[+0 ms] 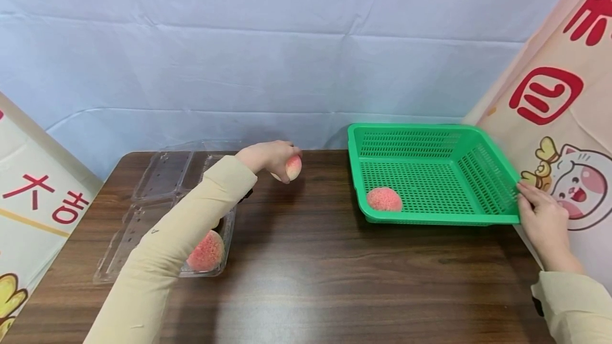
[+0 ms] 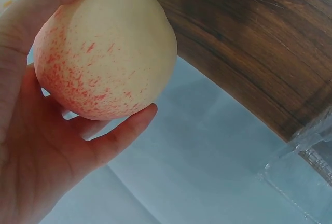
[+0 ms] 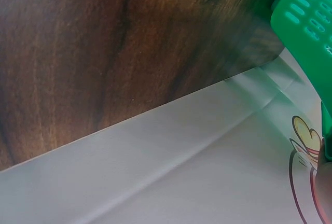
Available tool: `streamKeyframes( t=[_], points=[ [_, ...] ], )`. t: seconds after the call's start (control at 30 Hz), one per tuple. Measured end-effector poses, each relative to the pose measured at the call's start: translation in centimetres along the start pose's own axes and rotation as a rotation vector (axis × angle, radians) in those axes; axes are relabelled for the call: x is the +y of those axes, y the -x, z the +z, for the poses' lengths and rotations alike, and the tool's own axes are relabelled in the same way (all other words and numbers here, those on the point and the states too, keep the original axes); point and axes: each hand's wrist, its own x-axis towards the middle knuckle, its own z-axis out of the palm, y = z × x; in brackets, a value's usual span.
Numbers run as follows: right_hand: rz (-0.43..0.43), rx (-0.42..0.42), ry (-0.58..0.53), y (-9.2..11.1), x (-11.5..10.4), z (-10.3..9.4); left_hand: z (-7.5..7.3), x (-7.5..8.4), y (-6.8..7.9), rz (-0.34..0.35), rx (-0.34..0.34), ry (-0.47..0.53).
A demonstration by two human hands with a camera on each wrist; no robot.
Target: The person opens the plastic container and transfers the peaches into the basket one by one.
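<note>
My left hand (image 1: 273,158) holds a pale peach with red speckles (image 1: 294,167) above the table, between the clear plastic box and the green basket. In the left wrist view the thumb lies over the peach (image 2: 111,53) and the fingers curl beneath it. At the right, my right hand (image 1: 545,222) grips the rim of the green plastic basket (image 1: 430,219) at its near right corner. One pink peach (image 1: 384,199) lies in the basket's near left corner. Another peach (image 1: 207,252) sits in the clear plastic box (image 1: 228,238), which my left sleeve partly covers.
The box's clear lid (image 1: 158,179) lies folded open to the left and back. A brown wooden table (image 1: 306,280) carries everything. A pale cloth (image 1: 268,68) hangs behind it, and printed banners (image 1: 574,137) flank both sides.
</note>
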Motion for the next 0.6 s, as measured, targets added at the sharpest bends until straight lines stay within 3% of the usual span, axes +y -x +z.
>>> streamKeyframes(
  t=[0.6],
  points=[
    [-0.012, 0.014, -0.004, 0.06, 0.0, 0.04, -0.39, 0.93, -0.6, 0.018, 0.014, 0.002]
  ],
)
